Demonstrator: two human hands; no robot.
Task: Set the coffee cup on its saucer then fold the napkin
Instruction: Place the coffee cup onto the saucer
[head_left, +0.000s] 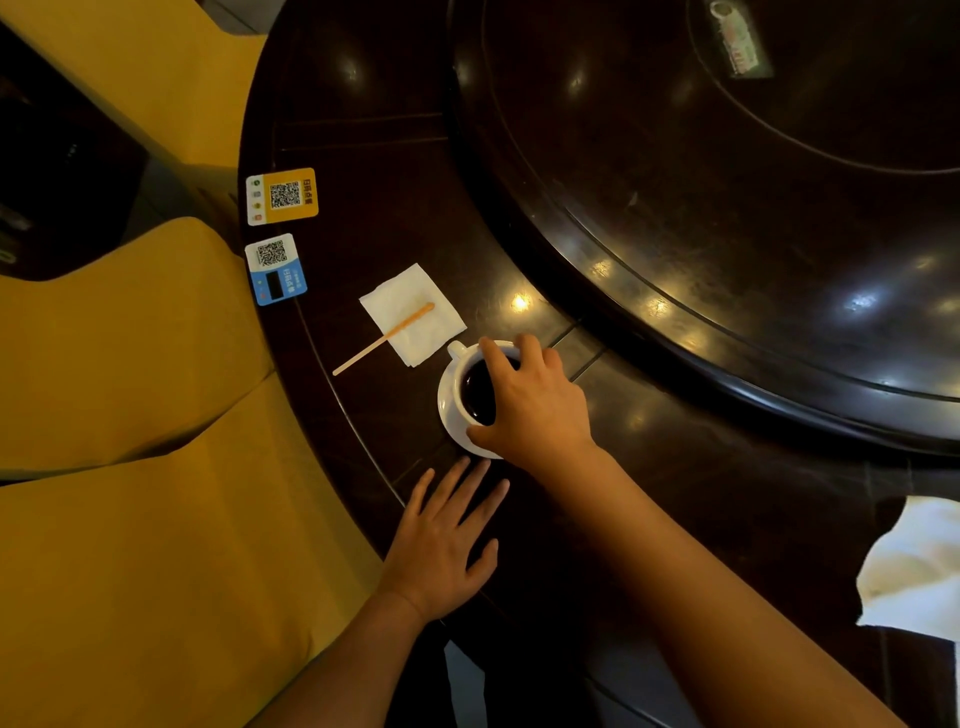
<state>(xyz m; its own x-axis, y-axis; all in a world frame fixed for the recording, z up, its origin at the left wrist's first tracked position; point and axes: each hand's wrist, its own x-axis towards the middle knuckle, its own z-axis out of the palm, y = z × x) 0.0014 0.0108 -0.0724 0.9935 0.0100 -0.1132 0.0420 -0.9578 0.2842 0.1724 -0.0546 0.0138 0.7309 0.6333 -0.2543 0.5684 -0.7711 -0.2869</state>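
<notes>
A white coffee cup (470, 387) full of dark coffee stands on a white saucer (448, 415) near the table's left edge, its handle pointing to the far left. My right hand (535, 402) grips the cup from above, fingers spread over its rim. My left hand (441, 540) lies flat on the table just in front of the saucer, fingers apart, holding nothing. A white napkin (413, 314) lies folded in a square just beyond the cup. A wooden stir stick (384, 339) rests across it, one end on the table.
The dark round table (395, 218) carries a big raised turntable (727, 208) at the right. Two QR code cards (282, 196) (276, 269) sit at the left edge. A crumpled white cloth (914, 571) lies at the right. Yellow chairs (130, 415) stand to the left.
</notes>
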